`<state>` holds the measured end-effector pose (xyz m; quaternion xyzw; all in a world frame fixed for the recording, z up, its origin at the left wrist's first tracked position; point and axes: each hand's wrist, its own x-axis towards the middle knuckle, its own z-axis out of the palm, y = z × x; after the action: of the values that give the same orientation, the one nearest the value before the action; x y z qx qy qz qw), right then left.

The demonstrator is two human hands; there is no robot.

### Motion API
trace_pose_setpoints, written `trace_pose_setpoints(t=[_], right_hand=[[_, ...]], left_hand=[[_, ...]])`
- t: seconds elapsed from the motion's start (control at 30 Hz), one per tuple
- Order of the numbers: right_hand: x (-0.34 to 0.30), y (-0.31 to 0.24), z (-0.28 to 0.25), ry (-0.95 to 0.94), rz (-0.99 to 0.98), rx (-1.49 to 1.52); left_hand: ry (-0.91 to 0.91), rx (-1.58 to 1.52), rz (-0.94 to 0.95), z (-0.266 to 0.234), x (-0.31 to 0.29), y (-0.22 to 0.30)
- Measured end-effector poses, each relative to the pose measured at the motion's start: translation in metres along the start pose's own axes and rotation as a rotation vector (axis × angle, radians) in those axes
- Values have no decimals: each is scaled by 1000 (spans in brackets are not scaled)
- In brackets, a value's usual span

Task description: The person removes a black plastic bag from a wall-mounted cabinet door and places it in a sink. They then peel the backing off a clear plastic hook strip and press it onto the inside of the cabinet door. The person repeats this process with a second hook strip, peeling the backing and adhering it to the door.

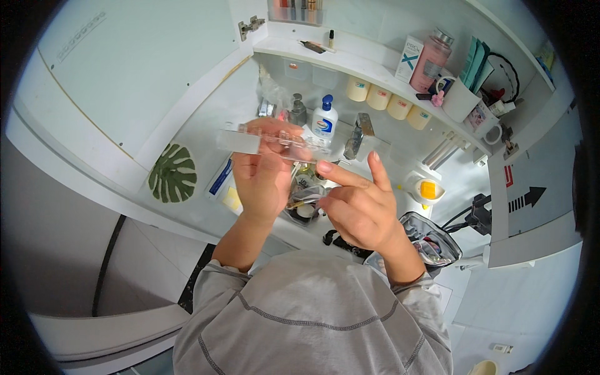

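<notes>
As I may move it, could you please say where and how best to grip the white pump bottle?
Probably the white body, below the blue pump, from the right: it stands upright, with a grey bottle closer on its left.

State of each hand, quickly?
Left hand: closed, holding a clear plastic case.
Right hand: partly curled near the case's end; whether it grips anything cannot be told.

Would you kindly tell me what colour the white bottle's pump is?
Blue; the pump shows best in the head view.
</notes>
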<state>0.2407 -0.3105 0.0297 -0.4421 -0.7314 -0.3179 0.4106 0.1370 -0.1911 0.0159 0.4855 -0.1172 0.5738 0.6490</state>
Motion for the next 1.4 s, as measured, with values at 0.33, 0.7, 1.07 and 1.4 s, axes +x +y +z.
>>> trace_pose_setpoints(t=[0.33,0.7,1.07,1.4], right_hand=[[-2,1,-19,216,399,535],[29,-1,-11,246,641,885],[39,-1,-6,190,667,832],[43,0,-2,175,663,798]], left_hand=[[-42,-55,63,1,9,14],[-203,-10,143,1,7,7],[-173,90,222,-2,7,6],[-176,108,228,-5,8,7]])
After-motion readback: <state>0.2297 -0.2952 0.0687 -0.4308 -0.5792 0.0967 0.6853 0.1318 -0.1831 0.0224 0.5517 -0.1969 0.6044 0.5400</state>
